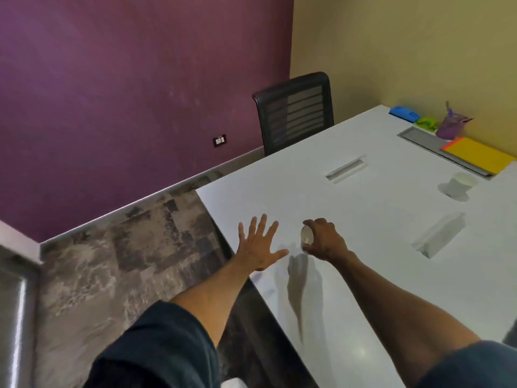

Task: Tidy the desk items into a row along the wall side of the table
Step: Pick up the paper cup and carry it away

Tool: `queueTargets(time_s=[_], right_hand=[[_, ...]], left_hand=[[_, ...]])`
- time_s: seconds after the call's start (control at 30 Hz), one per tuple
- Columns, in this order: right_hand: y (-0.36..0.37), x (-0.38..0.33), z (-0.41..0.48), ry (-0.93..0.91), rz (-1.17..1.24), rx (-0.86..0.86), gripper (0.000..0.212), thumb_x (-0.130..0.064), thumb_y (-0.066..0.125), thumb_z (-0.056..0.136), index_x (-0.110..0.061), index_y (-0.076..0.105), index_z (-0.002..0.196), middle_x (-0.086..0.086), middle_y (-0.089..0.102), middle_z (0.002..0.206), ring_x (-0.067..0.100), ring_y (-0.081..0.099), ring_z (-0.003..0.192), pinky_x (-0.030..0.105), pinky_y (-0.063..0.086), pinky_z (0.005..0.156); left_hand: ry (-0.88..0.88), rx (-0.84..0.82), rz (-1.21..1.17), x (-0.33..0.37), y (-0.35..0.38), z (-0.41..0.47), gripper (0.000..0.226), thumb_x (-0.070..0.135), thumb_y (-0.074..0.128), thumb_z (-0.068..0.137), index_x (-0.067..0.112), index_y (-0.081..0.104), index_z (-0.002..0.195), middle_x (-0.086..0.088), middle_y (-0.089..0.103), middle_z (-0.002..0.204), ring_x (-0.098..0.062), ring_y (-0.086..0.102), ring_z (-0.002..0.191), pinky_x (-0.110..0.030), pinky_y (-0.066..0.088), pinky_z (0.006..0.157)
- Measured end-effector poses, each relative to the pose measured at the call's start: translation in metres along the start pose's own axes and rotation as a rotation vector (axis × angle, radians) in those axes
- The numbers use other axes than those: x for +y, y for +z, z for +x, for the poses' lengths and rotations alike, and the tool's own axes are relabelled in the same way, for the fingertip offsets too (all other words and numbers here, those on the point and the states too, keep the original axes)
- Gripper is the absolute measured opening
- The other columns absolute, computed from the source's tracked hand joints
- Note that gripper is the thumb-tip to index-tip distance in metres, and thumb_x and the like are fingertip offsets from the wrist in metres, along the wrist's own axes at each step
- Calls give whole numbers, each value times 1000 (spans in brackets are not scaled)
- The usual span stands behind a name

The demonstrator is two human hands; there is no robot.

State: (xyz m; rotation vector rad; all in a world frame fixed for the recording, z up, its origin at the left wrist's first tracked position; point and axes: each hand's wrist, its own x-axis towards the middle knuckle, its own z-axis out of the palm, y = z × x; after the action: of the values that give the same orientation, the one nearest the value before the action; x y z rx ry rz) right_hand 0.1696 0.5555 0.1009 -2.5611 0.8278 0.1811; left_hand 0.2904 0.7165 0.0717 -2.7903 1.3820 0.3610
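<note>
White cup [307, 235]: tilted in my right hand [326, 241], fingers curled round it, above the counter [363, 214], well apart from the yellow folder [481, 159]. Left hand [258, 245]: fingers spread wide, holding nothing, farther still from the folder.

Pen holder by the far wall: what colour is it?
The pen holder is purple, best seen in the head view, the only view here.

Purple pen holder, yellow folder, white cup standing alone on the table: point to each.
purple pen holder [447, 129], head view, front wall.
yellow folder [479, 158], head view, middle of cover.
white cup [457, 187], head view, side wall.
</note>
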Motion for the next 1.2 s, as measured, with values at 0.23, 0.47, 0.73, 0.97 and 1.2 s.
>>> queueTargets(time_s=[0.23,0.47,0.73,0.97,1.2], right_hand=[[-24,26,56,128,81,91,73,-31,70,79,-20,38,144,12,39,144,32,38,131,47,43,102],[-39,55,120,305,146,170,71,-27,69,80,-19,40,143,12,41,142,32,37,130,47,44,100],[-50,78,178,429,165,190,69,-26,67,82,-18,39,144,15,42,138,33,36,130,45,46,98],[-44,90,206,472,215,179,71,-27,68,83,-19,38,147,16,43,141,33,36,133,44,41,104],[-38,95,216,490,224,184,71,-25,68,83,-17,38,146,17,43,140,35,37,132,45,40,105]], left_hand=[[178,-26,34,3,-13,84,85,72,31,88,30,-2,154,-7,-14,161,-33,-12,148,-60,-10,113],[322,-62,46,-3,-11,179,83,70,31,89,29,-1,154,-7,-13,162,-32,-11,148,-60,-10,113],[425,-82,68,-11,-4,256,83,71,29,89,30,-1,154,-6,-13,162,-31,-11,149,-58,-13,113],[468,-106,39,-17,5,285,82,71,31,89,30,-1,154,-6,-13,162,-30,-11,149,-57,-14,113],[483,-129,27,-25,13,293,81,70,31,90,31,1,154,-5,-14,162,-29,-12,149,-57,-12,113]])
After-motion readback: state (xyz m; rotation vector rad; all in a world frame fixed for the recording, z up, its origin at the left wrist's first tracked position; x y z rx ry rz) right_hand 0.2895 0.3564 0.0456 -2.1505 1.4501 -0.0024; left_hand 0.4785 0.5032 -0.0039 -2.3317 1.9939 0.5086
